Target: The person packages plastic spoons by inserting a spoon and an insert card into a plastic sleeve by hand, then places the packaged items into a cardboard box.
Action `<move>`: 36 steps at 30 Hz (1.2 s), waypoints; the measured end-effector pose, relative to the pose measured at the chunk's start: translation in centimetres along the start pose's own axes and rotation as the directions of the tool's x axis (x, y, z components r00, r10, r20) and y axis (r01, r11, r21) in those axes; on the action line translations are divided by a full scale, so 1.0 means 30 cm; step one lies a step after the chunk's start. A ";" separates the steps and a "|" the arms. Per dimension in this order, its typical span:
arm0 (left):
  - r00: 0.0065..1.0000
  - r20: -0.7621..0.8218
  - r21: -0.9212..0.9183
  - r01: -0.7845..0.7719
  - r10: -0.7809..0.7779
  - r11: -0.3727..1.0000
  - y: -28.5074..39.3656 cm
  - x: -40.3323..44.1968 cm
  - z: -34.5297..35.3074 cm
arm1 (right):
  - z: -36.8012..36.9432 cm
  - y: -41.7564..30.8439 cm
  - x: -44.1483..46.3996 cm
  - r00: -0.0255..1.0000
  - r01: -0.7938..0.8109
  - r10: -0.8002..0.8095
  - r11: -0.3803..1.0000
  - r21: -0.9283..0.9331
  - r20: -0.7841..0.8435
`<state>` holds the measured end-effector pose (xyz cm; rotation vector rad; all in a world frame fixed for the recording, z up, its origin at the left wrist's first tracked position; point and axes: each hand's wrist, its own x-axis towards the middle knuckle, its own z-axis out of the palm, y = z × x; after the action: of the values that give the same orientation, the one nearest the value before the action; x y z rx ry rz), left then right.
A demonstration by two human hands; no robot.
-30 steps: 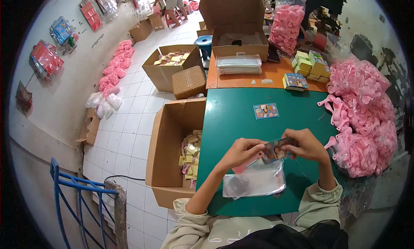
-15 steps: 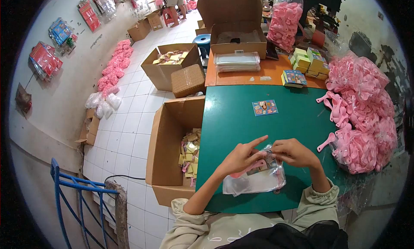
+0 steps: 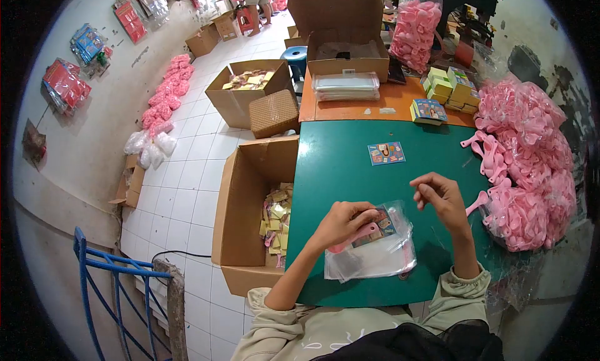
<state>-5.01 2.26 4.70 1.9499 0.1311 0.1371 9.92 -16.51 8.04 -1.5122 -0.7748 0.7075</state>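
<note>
My left hand (image 3: pixel 345 225) is closed on a clear plastic bag (image 3: pixel 396 212), at the front of the green table. A pink spoon (image 3: pixel 369 232) and a printed card (image 3: pixel 384 221) lie under its fingers, with the bag's film about them; whether both are fully inside I cannot tell. Beneath them is a stack of clear bags (image 3: pixel 381 265) on the tabletop. To the right, raised and apart from the bag, my right hand (image 3: pixel 439 196) has its fingers curled in a pinch; anything between them is too small to make out.
Another printed card (image 3: pixel 386 153) lies on the green table (image 3: pixel 334 173). Bagged pink spoons (image 3: pixel 522 161) pile up at the right edge. Stacked cards (image 3: pixel 429 111) and packs of bags (image 3: pixel 345 86) sit behind. An open carton (image 3: pixel 228 236) with packed pieces stands left of the table.
My right hand has left the bag and moved up and to the right. My left hand stays on the bag, slightly lower, and the card beneath its fingers now shows.
</note>
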 end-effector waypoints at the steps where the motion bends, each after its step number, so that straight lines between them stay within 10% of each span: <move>1: 1.000 -0.002 -0.035 -0.030 0.030 0.999 -0.008 0.001 0.003 | 0.001 0.012 0.007 1.000 -0.010 0.010 1.000 -0.027 -0.012; 7: 0.997 0.070 -0.068 -0.008 0.013 0.998 -0.023 0.005 0.029 | 0.042 0.055 0.008 0.908 0.117 0.054 0.919 -0.376 0.415; 13: 0.999 -0.048 0.176 -0.018 0.026 0.984 -0.027 -0.017 0.055 | 0.078 0.092 -0.001 0.963 0.139 -0.034 0.911 -0.388 0.266; 18: 0.996 0.081 -0.140 0.045 -0.034 0.989 -0.049 -0.039 -0.064 | 0.034 0.061 -0.007 0.994 -0.079 0.099 0.935 -0.346 0.041; 24: 0.997 0.030 -0.373 0.076 -0.070 0.925 -0.053 -0.056 -0.083 | 0.073 0.058 -0.006 0.993 -0.099 0.104 0.992 -0.073 0.062; 36: 0.997 0.045 -0.373 0.074 -0.061 0.925 -0.075 -0.062 -0.073 | 0.048 0.031 0.001 0.963 -0.132 0.164 0.979 -0.155 0.216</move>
<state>-7.26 4.80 3.36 1.5622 0.1392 0.0774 8.85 -15.70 7.00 -1.6462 -0.9049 0.9687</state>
